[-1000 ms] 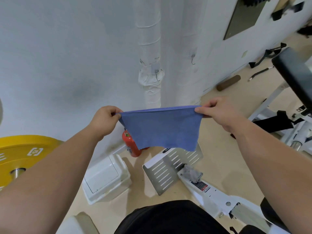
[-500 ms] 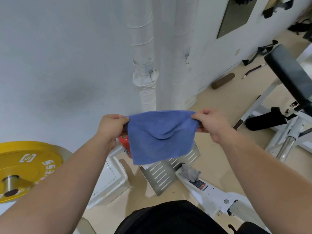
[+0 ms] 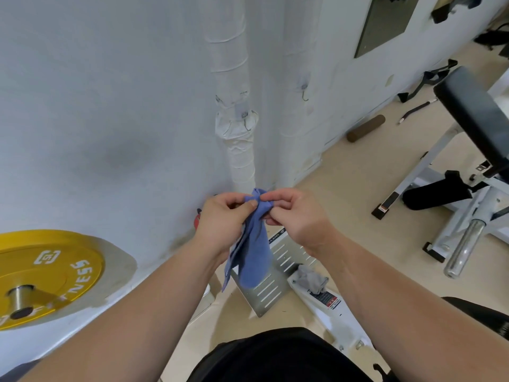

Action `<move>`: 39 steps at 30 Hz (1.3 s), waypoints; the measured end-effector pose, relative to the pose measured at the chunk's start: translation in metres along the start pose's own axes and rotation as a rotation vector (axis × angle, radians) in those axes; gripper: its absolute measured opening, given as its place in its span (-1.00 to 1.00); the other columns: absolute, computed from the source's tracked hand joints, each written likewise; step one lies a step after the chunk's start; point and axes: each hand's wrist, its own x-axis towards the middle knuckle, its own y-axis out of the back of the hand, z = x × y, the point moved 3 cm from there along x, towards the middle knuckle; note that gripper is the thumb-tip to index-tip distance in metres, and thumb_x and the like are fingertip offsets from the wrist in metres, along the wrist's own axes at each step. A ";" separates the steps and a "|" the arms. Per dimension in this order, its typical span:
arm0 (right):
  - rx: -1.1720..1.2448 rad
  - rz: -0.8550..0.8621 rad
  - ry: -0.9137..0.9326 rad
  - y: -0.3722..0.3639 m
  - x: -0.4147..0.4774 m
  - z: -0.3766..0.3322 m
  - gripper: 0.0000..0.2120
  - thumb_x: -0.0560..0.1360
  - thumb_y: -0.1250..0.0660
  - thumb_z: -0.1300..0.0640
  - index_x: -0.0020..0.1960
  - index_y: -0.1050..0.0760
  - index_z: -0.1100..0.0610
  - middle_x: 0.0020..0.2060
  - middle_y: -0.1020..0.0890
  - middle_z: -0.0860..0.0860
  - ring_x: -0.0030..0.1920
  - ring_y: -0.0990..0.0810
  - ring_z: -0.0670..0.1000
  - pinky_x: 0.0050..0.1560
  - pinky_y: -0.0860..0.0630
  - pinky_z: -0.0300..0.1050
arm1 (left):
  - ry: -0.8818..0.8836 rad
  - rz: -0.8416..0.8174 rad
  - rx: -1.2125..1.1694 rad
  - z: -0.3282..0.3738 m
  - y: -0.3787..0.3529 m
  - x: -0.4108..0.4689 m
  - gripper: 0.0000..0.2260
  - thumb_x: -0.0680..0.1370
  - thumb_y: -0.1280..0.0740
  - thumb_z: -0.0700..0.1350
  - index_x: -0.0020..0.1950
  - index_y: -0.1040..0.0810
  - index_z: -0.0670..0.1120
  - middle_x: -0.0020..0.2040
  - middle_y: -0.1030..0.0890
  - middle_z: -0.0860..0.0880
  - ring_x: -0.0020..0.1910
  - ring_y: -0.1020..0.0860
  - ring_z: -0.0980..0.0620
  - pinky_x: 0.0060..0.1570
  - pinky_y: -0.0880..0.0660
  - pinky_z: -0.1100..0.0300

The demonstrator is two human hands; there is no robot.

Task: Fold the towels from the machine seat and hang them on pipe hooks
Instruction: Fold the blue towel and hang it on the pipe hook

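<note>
Both hands have come together, doubling the blue towel (image 3: 253, 244) that was stretched wide between them a moment ago.

Left hand (image 3: 224, 219) and right hand (image 3: 296, 213) each pinch the towel's top corners, fingertips nearly touching, and the cloth hangs down in a narrow fold in front of the wrapped pipe (image 3: 237, 106). Two hooks (image 3: 304, 92) sit bare on the pipes above. A grey towel (image 3: 312, 279) lies on the white machine frame (image 3: 330, 307) below.
</note>
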 end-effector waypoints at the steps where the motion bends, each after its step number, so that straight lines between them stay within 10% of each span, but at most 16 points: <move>1: -0.029 0.003 0.014 0.001 -0.001 0.000 -0.72 0.54 -0.32 0.44 -0.08 -0.64 0.08 -0.28 -0.71 0.07 -0.26 -0.69 -0.08 -0.18 -0.62 -0.28 | -0.001 -0.011 0.019 -0.002 0.000 -0.001 -0.86 0.57 -0.43 -0.19 -0.16 -0.74 -0.09 -0.28 -0.71 -0.06 -0.32 -0.62 0.08 -0.31 -0.50 0.24; 10: -0.400 0.070 0.289 0.008 0.000 -0.001 -0.73 0.38 -0.60 0.17 -0.27 -0.61 -0.17 -0.14 -0.46 -0.09 -0.22 -0.51 -0.21 -0.14 -0.38 -0.41 | 0.031 -0.021 0.023 0.000 -0.004 -0.006 -0.85 0.60 -0.35 -0.26 -0.01 -0.73 -0.18 -0.30 -0.68 0.04 -0.36 -0.58 0.15 -0.41 -0.44 0.34; 22: -0.573 0.005 0.368 0.020 0.008 0.006 -0.87 0.40 -0.58 0.04 -0.21 -0.68 0.06 0.06 -0.64 0.00 0.05 -0.55 -0.19 0.04 -0.33 -0.50 | 0.011 -0.138 0.043 -0.003 0.002 -0.008 -0.87 0.58 -0.38 -0.29 0.04 -0.72 -0.18 -0.29 -0.70 -0.06 -0.37 -0.58 0.06 -0.37 -0.49 0.22; 28: -1.209 -0.144 0.233 0.038 0.012 0.020 -0.82 0.50 -0.40 -0.09 0.06 -0.64 -0.09 0.41 -0.43 -0.12 0.41 -0.31 0.06 0.35 -0.20 0.00 | 0.008 -0.076 0.058 -0.005 0.022 0.003 -0.83 0.64 -0.26 -0.28 0.04 -0.67 -0.20 -0.15 -0.69 -0.07 -0.28 -0.58 0.13 -0.34 -0.46 0.36; 34: -1.314 -0.091 0.361 0.044 0.021 0.006 -0.85 0.58 -0.30 0.00 0.03 -0.60 0.01 0.01 -0.63 -0.04 0.13 -0.53 0.10 0.11 -0.42 -0.03 | -0.041 0.051 0.149 -0.010 0.041 0.018 -0.81 0.65 -0.25 -0.22 -0.05 -0.65 -0.12 -0.28 -0.64 0.05 -0.36 -0.52 0.15 -0.32 -0.46 0.27; 39: -0.863 0.020 0.386 0.042 0.018 -0.028 -0.97 0.46 -0.40 0.15 -0.10 -0.60 0.07 -0.16 -0.67 0.01 -0.13 -0.60 0.04 -0.07 -0.48 -0.10 | -0.016 0.177 0.173 -0.017 0.051 0.031 -0.78 0.63 -0.22 -0.23 -0.09 -0.63 -0.08 -0.32 -0.63 -0.01 -0.39 -0.55 0.08 -0.21 -0.53 0.14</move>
